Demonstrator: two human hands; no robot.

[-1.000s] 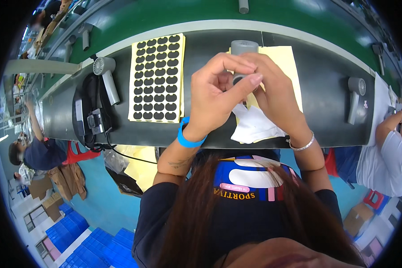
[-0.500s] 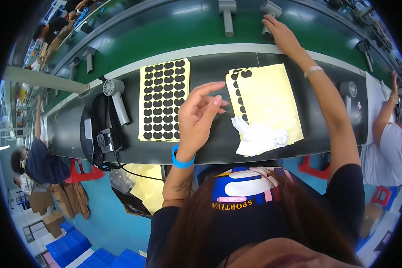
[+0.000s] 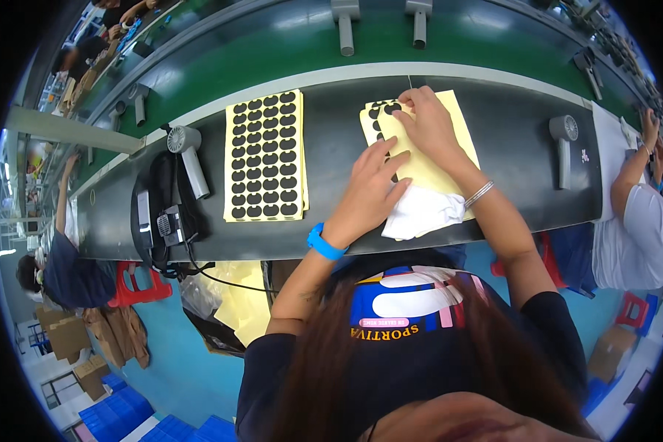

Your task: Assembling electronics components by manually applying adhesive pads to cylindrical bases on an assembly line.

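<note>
My right hand (image 3: 429, 121) rests over the top of a yellow backing sheet (image 3: 460, 140), its thumb and fingertips parted beside the black stickers (image 3: 393, 108) at the sheet's upper left. Nothing shows between those fingers. My left hand (image 3: 368, 188), with a blue band at the wrist, is open, fingers spread over the lower left edge of the same sheet. A crumpled white cloth (image 3: 423, 212) lies on the lower part of the sheet, next to both hands. To the left is a stack of sheets (image 3: 265, 158) covered in rows of black, rounded stickers.
Grey handheld fans lie on the black table, one at left (image 3: 191, 163) and one at right (image 3: 564, 151). Two grey fan bodies (image 3: 345, 29) rest on the green conveyor (image 3: 272, 55) beyond. A black cable bundle (image 3: 158, 214) occupies the left side. Co-workers sit at either side.
My right hand has come back from a grey fan on the conveyor to the sticker sheet. My left hand has moved right and down onto that sheet. The fans on the conveyor have shifted left.
</note>
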